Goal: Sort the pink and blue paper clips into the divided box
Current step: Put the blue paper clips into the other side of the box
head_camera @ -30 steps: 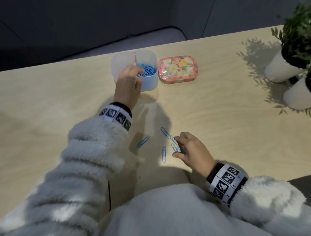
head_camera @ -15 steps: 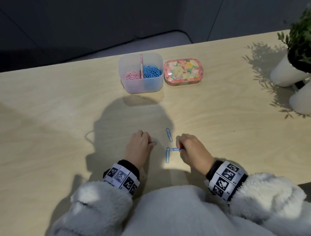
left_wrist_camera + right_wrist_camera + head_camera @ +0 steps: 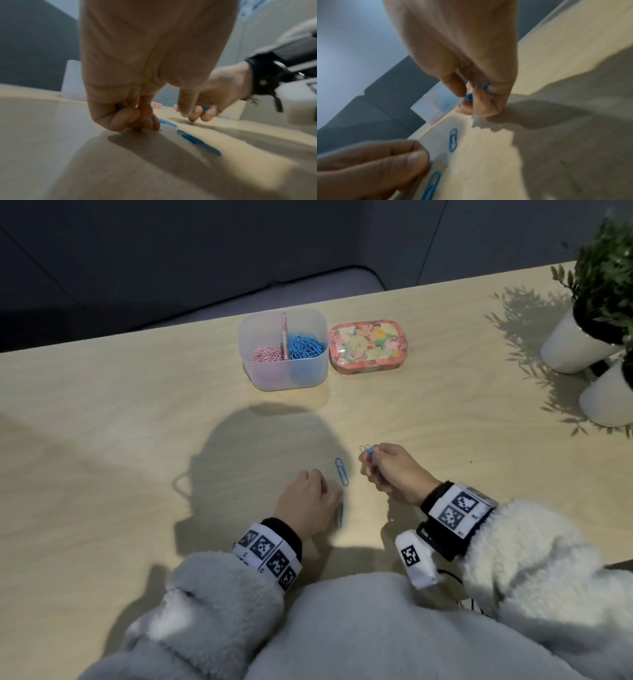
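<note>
The clear divided box (image 3: pixel 310 376) stands at the table's far middle, with pink clips (image 3: pixel 265 357) in its left half and blue clips (image 3: pixel 306 345) in its right half. My right hand (image 3: pixel 371 462) is raised a little off the table and pinches a few blue paper clips (image 3: pixel 368 450), also seen as blue paper clips (image 3: pixel 468 96). My left hand (image 3: pixel 327 496) rests knuckles-down on the table, its fingers curled round a blue clip (image 3: pixel 120 107). One loose blue clip (image 3: pixel 342 470) lies between the hands. Another loose blue clip (image 3: pixel 340 515) lies against the left hand.
A floral tin (image 3: pixel 368 344) sits right of the box. Two white plant pots (image 3: pixel 575 347) stand at the far right, by the table's edge. The bare wooden table (image 3: pixel 120 440) stretches to the left.
My left hand came back from the box to the table near the loose clips and curled its fingers. My right hand gathered clips and lifted them off the table.
</note>
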Motion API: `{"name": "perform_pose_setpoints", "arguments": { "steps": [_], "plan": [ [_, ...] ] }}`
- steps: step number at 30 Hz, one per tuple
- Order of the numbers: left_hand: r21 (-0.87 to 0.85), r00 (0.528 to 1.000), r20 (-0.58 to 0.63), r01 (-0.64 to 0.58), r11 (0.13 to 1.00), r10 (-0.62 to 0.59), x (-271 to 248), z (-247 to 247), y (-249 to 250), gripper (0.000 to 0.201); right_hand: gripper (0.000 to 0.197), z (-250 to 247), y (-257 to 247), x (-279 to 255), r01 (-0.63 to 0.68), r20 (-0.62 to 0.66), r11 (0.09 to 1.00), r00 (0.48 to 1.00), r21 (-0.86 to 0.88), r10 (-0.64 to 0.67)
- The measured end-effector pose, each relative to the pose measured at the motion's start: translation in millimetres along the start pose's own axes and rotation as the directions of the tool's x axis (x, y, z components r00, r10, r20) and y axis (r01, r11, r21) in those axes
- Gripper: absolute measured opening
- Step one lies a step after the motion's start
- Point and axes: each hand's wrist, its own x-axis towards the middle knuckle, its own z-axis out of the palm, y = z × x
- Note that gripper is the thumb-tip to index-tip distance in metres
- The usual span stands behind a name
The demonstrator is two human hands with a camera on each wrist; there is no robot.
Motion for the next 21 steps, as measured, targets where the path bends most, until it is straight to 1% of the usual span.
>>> {"name": "perform_pose_setpoints", "arguments": {
  "steps": [1,2,3,4,6,7,8,9,10,12,14,15,16,18,19,21],
  "plan": [
    [0.087,1.0,0.005,-0.011,0.996,0.011,-0.7,2.1,3.0,0.03,0.025,4.6,-2.9,1.1,0.028,-0.031,0.998,0.999,-0.064,-0.03],
    [0.161,0.999,0.007,-0.036,0.986,0.035,0.0,4.0,3.6,0.031,0.025,9.0,-4.7,1.4,0.072,-0.053,0.982,0.995,-0.173,-0.082],
    [0.204,0.999,0.009,-0.054,0.978,0.053,0.6,4.0,3.6,0.029,0.028,12.7,-5.1,1.6,0.108,-0.067,0.944,0.989,-0.311,-0.135],
    [0.228,0.998,0.011,-0.061,0.972,0.06,1.6,2.7,2.4,0.024,0.032,16.3,-4.3,1.8,0.113,-0.078,0.885,0.983,-0.451,-0.165],
    [0.259,0.998,0.001,-0.062,0.964,0.063,3.9,-0.7,-3.5,0.019,0.033,24.4,-2.1,1.8,0.102,-0.101,0.724,0.967,-0.682,-0.232],
    [0.258,0.998,-0.004,-0.057,0.965,0.06,5.1,-2.4,-7.7,0.019,0.032,28.3,-1.4,2.0,0.122,-0.093,0.644,0.953,-0.755,-0.289],
    [0.243,0.998,-0.004,-0.056,0.968,0.059,5.8,-4.3,-11.3,0.018,0.031,31.7,-1.8,1.6,0.156,-0.065,0.584,0.938,-0.797,-0.34],
    [0.217,0.998,0.005,-0.061,0.974,0.061,6.5,-6.2,-14.3,0.018,0.029,34.6,-1.8,2.2,0.196,-0.026,0.543,0.927,-0.816,-0.374],
    [0.188,0.998,0.019,-0.065,0.98,0.063,7.1,-8.2,-15.9,0.018,0.027,36.8,-1.8,2.5,0.233,0.013,0.526,0.922,-0.818,-0.388],
    [0.139,0.998,0.042,-0.058,0.989,0.052,10.3,-15.8,-14.6,0.02,0.025,38.0,-1.8,6.5,0.257,0.054,0.544,0.931,-0.798,-0.361],
    [0.09,0.999,0.01,-0.047,0.995,0.047,19.1,-31.0,-7.9,0.021,0.021,34.7,-3.2,9.6,0.255,0.076,0.576,0.946,-0.777,-0.317],
    [0.066,0.998,-0.034,-0.053,0.996,0.055,26.2,-42.0,-3.4,0.021,0.021,32.6,-4.1,9.5,0.281,0.116,0.568,0.944,-0.773,-0.309],
    [0.049,0.993,-0.091,-0.072,0.996,0.076,35.0,-54.6,1.9,0.021,0.023,30.8,-4.4,8.8,0.322,0.176,0.539,0.936,-0.778,-0.305],
    [0.043,0.96,-0.223,-0.161,0.986,0.166,57.4,-79.7,14.6,0.019,0.025,26.8,-4.4,7.2,0.4,0.29,0.457,0.911,-0.795,-0.293],
    [0.055,0.937,-0.28,-0.201,0.978,0.209,69.0,-91.3,21.8,0.018,0.025,24.1,-3.6,6.1,0.431,0.326,0.437,0.898,-0.79,-0.295],
    [0.096,0.896,-0.37,-0.225,0.97,0.244,92.9,-113.4,37.5,0.018,0.023,18.0,-3.9,5.6,0.482,0.37,0.459,0.874,-0.746,-0.315]
  ]
}}
